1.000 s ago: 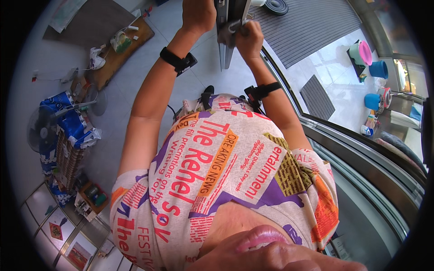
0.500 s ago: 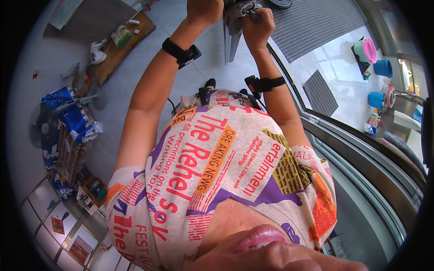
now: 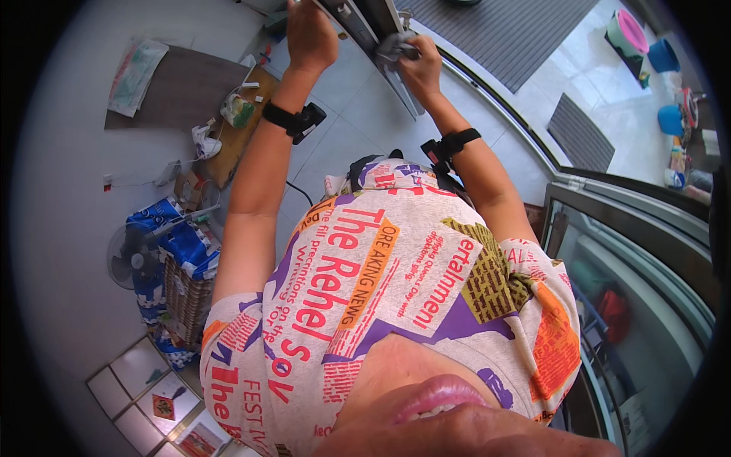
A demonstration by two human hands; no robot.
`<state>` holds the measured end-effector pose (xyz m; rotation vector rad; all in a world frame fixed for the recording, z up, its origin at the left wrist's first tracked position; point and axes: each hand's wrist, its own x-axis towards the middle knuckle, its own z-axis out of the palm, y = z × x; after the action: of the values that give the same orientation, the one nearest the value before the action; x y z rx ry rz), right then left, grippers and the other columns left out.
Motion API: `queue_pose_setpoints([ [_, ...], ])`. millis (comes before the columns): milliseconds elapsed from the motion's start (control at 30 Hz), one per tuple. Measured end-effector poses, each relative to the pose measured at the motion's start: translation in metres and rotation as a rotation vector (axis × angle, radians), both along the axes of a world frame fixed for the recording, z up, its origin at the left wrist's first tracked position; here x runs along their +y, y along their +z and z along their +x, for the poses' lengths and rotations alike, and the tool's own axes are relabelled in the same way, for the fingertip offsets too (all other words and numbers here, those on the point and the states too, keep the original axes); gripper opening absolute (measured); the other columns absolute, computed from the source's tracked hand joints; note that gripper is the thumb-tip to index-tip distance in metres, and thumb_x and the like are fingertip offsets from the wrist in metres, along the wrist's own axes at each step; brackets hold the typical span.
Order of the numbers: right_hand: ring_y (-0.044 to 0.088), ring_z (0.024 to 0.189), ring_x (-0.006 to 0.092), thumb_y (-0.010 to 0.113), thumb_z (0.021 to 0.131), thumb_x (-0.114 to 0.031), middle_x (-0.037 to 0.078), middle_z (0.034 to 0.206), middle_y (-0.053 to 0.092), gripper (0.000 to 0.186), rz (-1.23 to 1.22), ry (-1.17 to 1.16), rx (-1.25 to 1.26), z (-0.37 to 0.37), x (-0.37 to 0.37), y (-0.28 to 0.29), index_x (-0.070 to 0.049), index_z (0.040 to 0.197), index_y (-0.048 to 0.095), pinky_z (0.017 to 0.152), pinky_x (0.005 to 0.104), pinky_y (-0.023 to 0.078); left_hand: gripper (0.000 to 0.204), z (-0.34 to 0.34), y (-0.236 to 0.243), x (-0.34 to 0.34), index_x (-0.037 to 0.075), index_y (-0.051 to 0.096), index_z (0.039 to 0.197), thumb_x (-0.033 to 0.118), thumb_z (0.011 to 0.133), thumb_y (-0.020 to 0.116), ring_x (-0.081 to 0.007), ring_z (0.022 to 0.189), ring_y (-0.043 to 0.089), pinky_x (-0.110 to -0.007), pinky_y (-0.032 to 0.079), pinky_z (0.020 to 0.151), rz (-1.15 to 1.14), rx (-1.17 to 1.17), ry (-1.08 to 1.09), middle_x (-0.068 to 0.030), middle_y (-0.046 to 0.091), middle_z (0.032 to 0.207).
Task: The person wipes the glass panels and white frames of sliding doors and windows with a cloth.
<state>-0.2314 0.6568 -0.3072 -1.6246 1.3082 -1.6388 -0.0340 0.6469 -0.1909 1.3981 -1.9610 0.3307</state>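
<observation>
The person's right hand (image 3: pixel 421 67) is stretching toward half past twelve, its fingers clenching a crumpled grey cloth (image 3: pixel 393 49). The cloth is lying just past twelve o'clock, near the upper rim, against a grey-and-dark framed panel (image 3: pixel 365 35) that is slanting from the top edge down toward the middle. The left hand (image 3: pixel 312 42) is hovering at about half past eleven, just beside the panel's left edge; its fingers are running out of view at the top, so I cannot tell whether they are gripping or touching anything. Black bands are circling both wrists, the left band (image 3: pixel 280 116) sitting near eleven and the right band (image 3: pixel 463 140) near one. Beyond the right hand, at one o'clock, a large ribbed grey mat (image 3: pixel 502 34) is covering part of the pale floor (image 3: pixel 343 114), while a smaller ribbed mat (image 3: pixel 581 132) is lying at two. Farther out toward two, a pink basin (image 3: pixel 630 30) is standing near a blue bucket (image 3: pixel 664 55). At ten o'clock a low wooden worktop (image 3: pixel 226 162) is carrying a green-and-white bag (image 3: pixel 238 111). Toward nine, blue plastic packs (image 3: pixel 186 234) are resting above a wicker basket (image 3: pixel 186 303), and a fan (image 3: pixel 137 260) is standing just beside them. A boldly patterned shirt (image 3: pixel 426 251) is filling the centre.
</observation>
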Motion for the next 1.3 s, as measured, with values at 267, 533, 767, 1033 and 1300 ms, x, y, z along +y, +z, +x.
queue_pose_setpoints([
  [267, 0.063, 0.082, 0.0386, 0.069, 0.069, 0.001, 0.014, 0.09, 0.062, 0.023, 0.193, -0.033, 0.242, -0.037, 0.014, -0.067, -0.007, 0.089, 0.062, 0.07, 0.0429, 0.053, 0.032, -0.033, 0.02, -0.016, -0.002, 0.053, 0.122, 0.004, 0.092, 0.043, -0.0457, 0.107, 0.05, -0.049, 0.04, 0.094, -0.014, -0.034, -0.22, -0.0253, 0.055, 0.116],
  [533, 0.065, 0.094, 0.0376, 0.066, 0.067, 0.003, 0.013, 0.1, 0.066, 0.037, 0.018, -0.091, -0.06, 0.009, 0.072, 0.005, -0.01, 0.102, 0.068, 0.082, 0.0425, 0.053, 0.028, 0.0, 0.036, 0.009, 0.004, 0.067, 0.104, 0.011, 0.092, 0.043, -0.0404, 0.094, 0.062, -0.045, 0.048, 0.082, 0.011, -0.13, -0.26, -0.0162, 0.068, 0.099],
  [767, 0.065, 0.096, 0.036, 0.056, 0.072, 0.004, 0.014, 0.102, 0.071, 0.035, 0.403, -0.164, -0.085, -0.001, 0.086, -0.071, -0.007, 0.101, 0.072, 0.086, 0.043, 0.053, 0.028, -0.03, 0.048, 0.003, 0.001, 0.067, 0.099, 0.015, 0.092, 0.044, -0.0404, 0.085, 0.062, -0.044, 0.046, 0.073, -0.256, -0.111, -0.538, -0.0165, 0.067, 0.095],
  [1033, 0.059, 0.105, 0.0327, 0.057, 0.065, 0.008, 0.012, 0.104, 0.067, 0.04, -0.031, -0.164, -0.325, 0.004, 0.107, 0.099, -0.005, 0.101, 0.069, 0.093, 0.041, 0.048, 0.06, -0.029, 0.052, 0.032, -0.006, 0.032, 0.143, 0.033, 0.101, 0.049, -0.0352, 0.114, 0.054, -0.044, 0.037, 0.104, 0.049, 0.172, -0.545, -0.0249, 0.049, 0.129],
  [1300, 0.06, 0.099, 0.0356, 0.055, 0.066, 0.01, 0.016, 0.101, 0.065, 0.043, 0.151, -0.152, -0.407, 0.004, 0.109, 0.033, -0.005, 0.105, 0.067, 0.089, 0.0407, 0.048, 0.048, -0.018, 0.064, 0.045, -0.007, 0.053, 0.131, 0.028, 0.099, 0.056, -0.0376, 0.111, 0.064, -0.048, 0.045, 0.104, -0.115, -0.135, -0.481, -0.0254, 0.062, 0.125],
])
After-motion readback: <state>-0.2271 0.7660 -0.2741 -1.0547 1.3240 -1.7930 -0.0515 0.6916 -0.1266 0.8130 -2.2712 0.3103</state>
